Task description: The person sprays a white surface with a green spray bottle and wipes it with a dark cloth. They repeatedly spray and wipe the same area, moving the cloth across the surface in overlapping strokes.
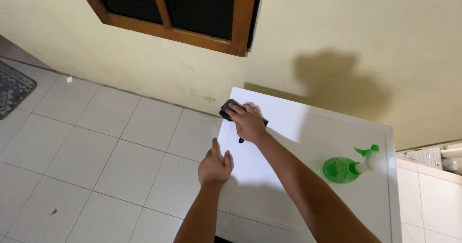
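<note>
Two bare forearms reach out from below. The left hand rests open, fingers loose, at the left edge of a white table. The right hand presses a dark cloth, fingers clamped over it, at the table's far left corner by the wall. A green spray bottle stands well to the right.

White flat tabletop against wall, below wooden-framed window. Dark cloth at far left corner under right hand. Left hand at left edge. Green plastic spray bottle right side.
</note>
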